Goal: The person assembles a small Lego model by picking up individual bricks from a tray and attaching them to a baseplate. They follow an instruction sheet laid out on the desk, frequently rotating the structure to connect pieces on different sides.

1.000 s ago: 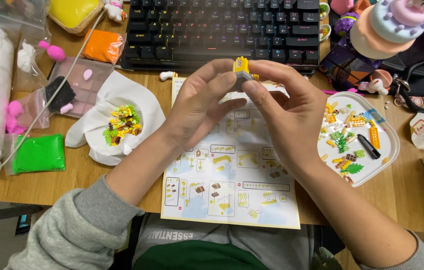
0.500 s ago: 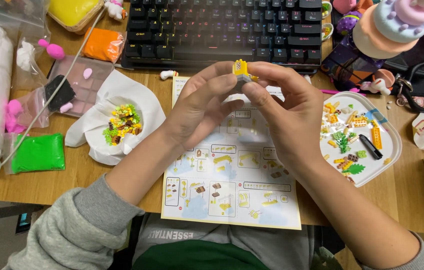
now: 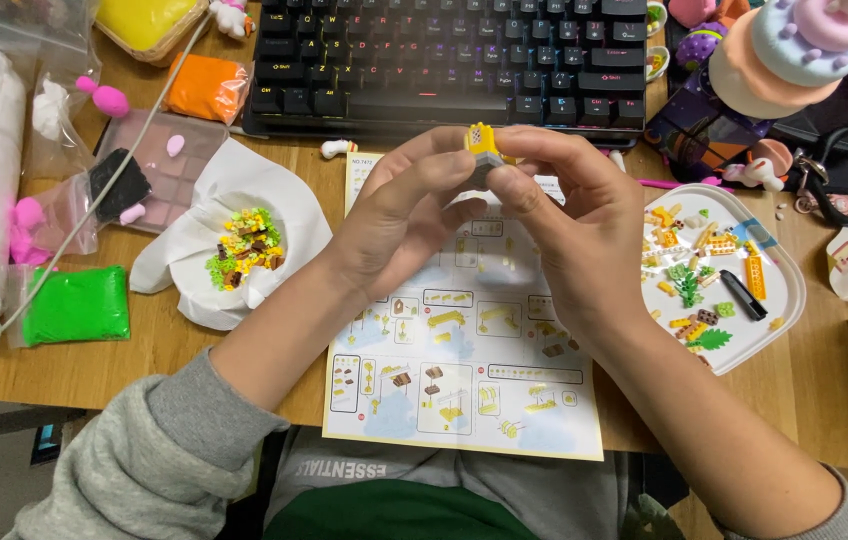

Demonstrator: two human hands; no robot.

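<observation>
Yellow brick piece (image 3: 482, 143) sits pinched between my left hand (image 3: 394, 215) and right hand (image 3: 569, 215), fingers clamped on it, above the instruction sheet (image 3: 464, 350). I think I'm pressing bricks together; next needs a careful push.

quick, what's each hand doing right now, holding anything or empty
Left hand: fingertips pinched on the small yellow block piece.
Right hand: fingertips also pinched on the same piece, held above the instruction sheet.
</observation>
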